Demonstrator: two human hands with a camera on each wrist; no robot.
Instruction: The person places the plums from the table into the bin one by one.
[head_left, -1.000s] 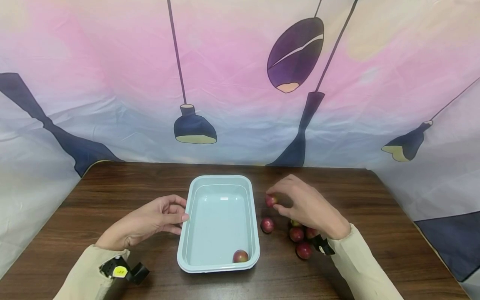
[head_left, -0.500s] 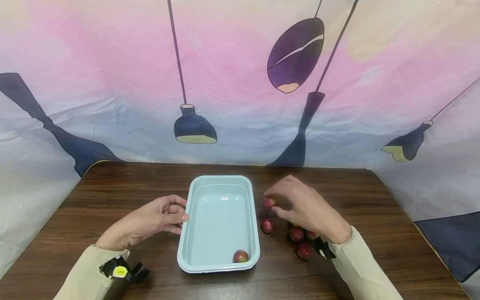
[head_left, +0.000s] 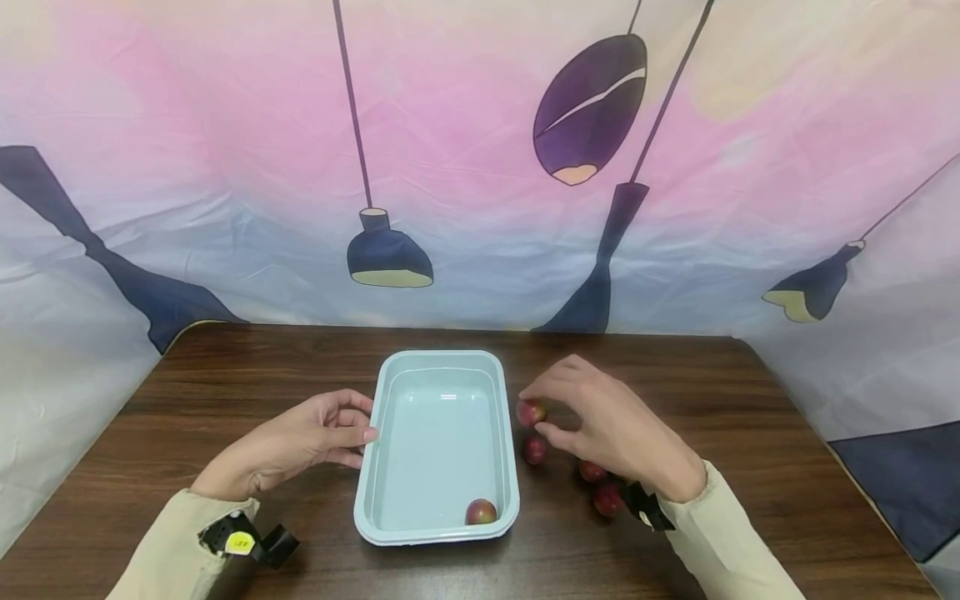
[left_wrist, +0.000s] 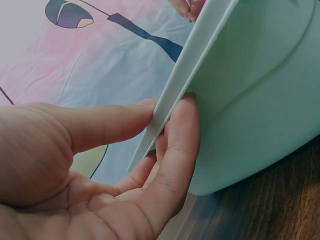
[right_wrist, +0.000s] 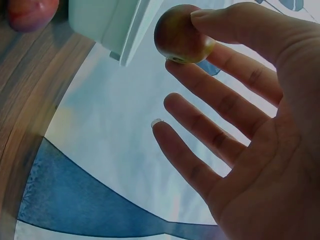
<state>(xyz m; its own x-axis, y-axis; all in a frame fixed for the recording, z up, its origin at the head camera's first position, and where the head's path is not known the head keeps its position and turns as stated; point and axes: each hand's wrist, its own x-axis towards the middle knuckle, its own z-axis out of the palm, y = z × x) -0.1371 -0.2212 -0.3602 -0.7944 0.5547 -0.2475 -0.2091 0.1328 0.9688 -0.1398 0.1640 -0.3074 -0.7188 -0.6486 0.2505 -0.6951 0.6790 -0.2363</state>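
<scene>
A pale blue-green plastic tray [head_left: 438, 357] lies on the table, with one plum [head_left: 482, 512] in its near right corner. My left hand [head_left: 300, 435] pinches the tray's left rim; in the left wrist view the thumb lies on one side of the rim and fingers on the other. Just right of the tray, my right hand [head_left: 611, 421] holds a reddish plum [right_wrist: 177, 37] between thumb and fingertips, the other fingers extended. Another plum [head_left: 534, 451] sits below this hand, beside the tray. Further plums [head_left: 607, 499] lie partly hidden under the right hand and wrist.
Dark wood tabletop [head_left: 315, 358] extends around the tray. A printed cloth backdrop [head_left: 480, 250] hangs behind the table's far edge. Black wrist-worn devices sit on both sleeves, the left one [head_left: 243, 537] jutting out over the table.
My right hand has shifted left and slightly nearer with the plum, toward the tray's right edge. It covers more of the plums beneath. The left hand and tray have stayed put.
</scene>
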